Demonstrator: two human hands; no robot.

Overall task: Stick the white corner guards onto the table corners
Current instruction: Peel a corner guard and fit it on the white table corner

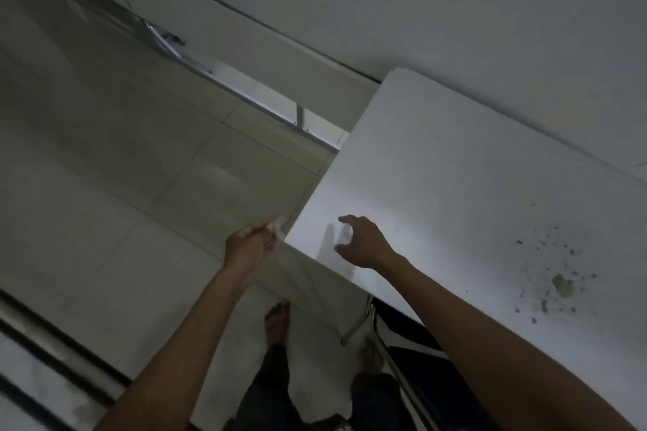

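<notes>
A white table (455, 168) fills the right half of the view, its near corner at about the middle. My left hand (247, 247) is just left of that corner and pinches a small pale corner guard (278, 227) between its fingertips, close to the table's edge. My right hand (364, 241) hovers over the tabletop just inside the corner, fingers curled in a loose claw with nothing in them. The guard is blurred and partly hidden by my fingers.
Dark specks and a brownish stain (562, 285) mark the tabletop at the right. A metal table leg (357, 322) and a dark chair (413, 336) stand under the near edge. My bare feet (276, 320) are on the pale tiled floor (122, 203). A wall runs behind.
</notes>
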